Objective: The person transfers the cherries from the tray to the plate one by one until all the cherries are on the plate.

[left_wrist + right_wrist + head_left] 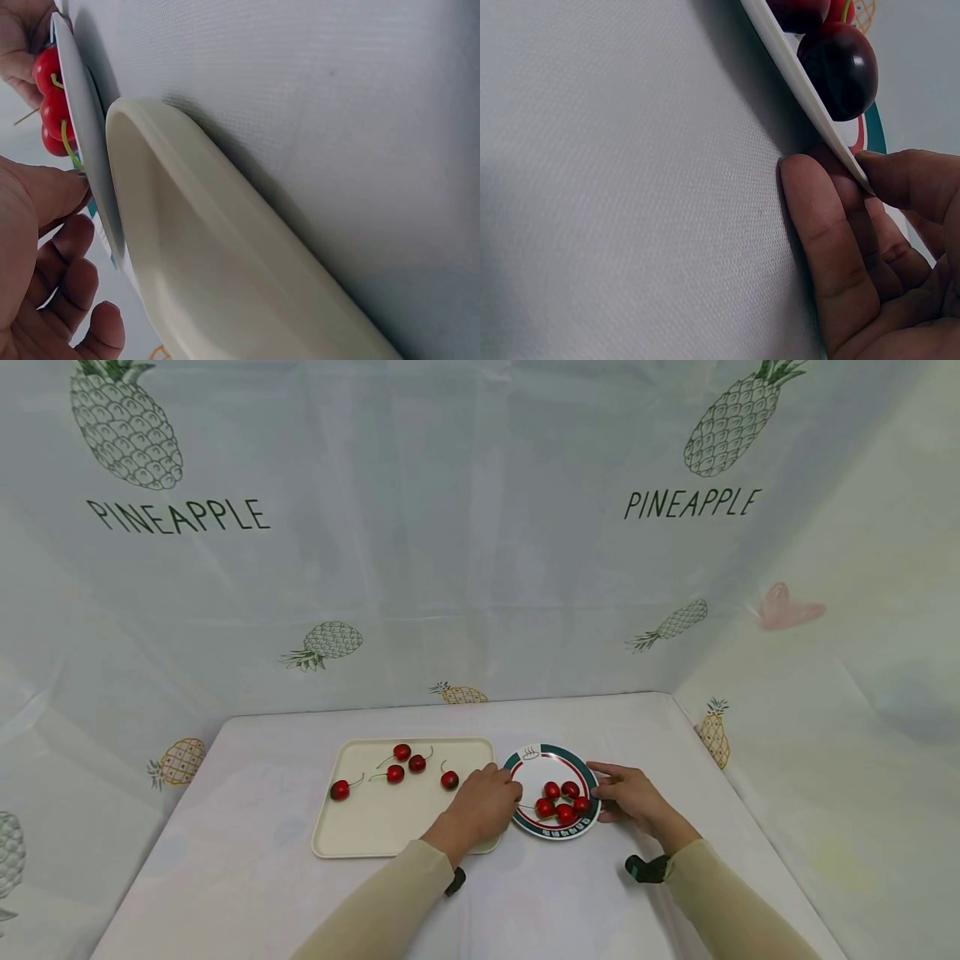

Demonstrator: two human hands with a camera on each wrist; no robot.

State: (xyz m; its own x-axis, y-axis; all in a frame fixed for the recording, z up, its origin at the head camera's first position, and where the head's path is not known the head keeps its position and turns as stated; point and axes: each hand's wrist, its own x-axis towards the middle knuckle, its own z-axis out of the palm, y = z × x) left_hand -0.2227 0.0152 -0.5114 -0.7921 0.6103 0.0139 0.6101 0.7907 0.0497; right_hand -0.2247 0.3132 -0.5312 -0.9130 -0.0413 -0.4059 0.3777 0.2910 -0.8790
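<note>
A round white plate (536,772) with a dark green and red border carries several red cherries (565,814). My left hand (483,802) grips its left rim, thumb and index finger at the edge close to a cherry's green stem (67,139). On the opposite side, my right hand (633,797) pinches the rim, with the thumb (907,176) on top and fingers underneath. The right wrist view shows this edge raised above the cloth. Beside the plate lies a cream tray (360,835), partly covered by my left hand and forearm.
Several stemmed cherries (395,773) lie spread over the tray's far half. A pale cloth (247,827) covers the table. Behind it hangs a curtain (465,527) printed with pineapples, and similar sheets flank both sides.
</note>
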